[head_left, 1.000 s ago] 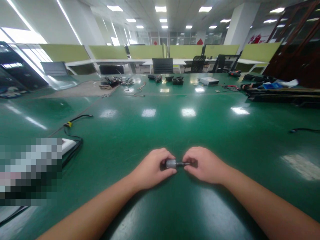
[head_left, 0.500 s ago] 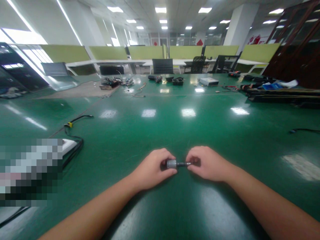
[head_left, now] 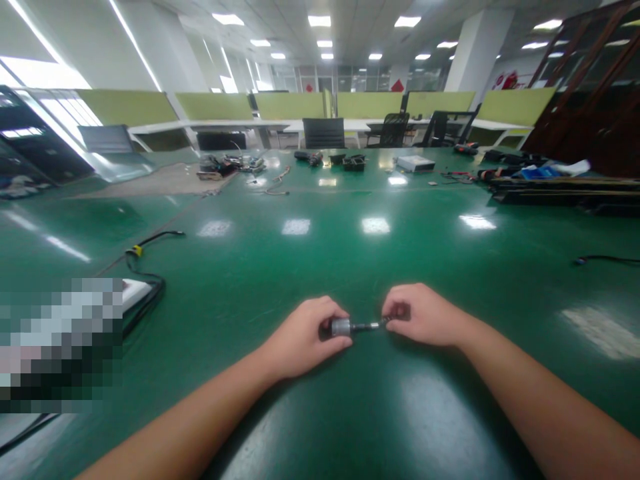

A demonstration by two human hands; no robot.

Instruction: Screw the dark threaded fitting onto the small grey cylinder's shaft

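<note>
My left hand point(head_left: 306, 341) is closed around the thick end of a screwdriver-like tool point(head_left: 342, 327), which lies level just over the green table point(head_left: 320, 260). A grey collar shows between my left thumb and fingers, and a slim dark shaft with a bright tip points right. Its back end is hidden in the palm. Just right of the tip, my right hand point(head_left: 419, 315) pinches a small dark piece point(head_left: 385, 320), too small to name. A narrow gap seems to separate that piece from the tip.
To the left lie a black cable with a yellow tag point(head_left: 134, 251) and a pixelated, blurred item point(head_left: 60, 340). At the far side sit electronic parts point(head_left: 227, 165), a white box point(head_left: 415, 163) and stacked dark strips point(head_left: 555, 190). Another black cable point(head_left: 600, 259) lies right.
My right hand has moved right and slightly up, away from the shaft, baring its bright tip. The left hand keeps its hold on the tool.
</note>
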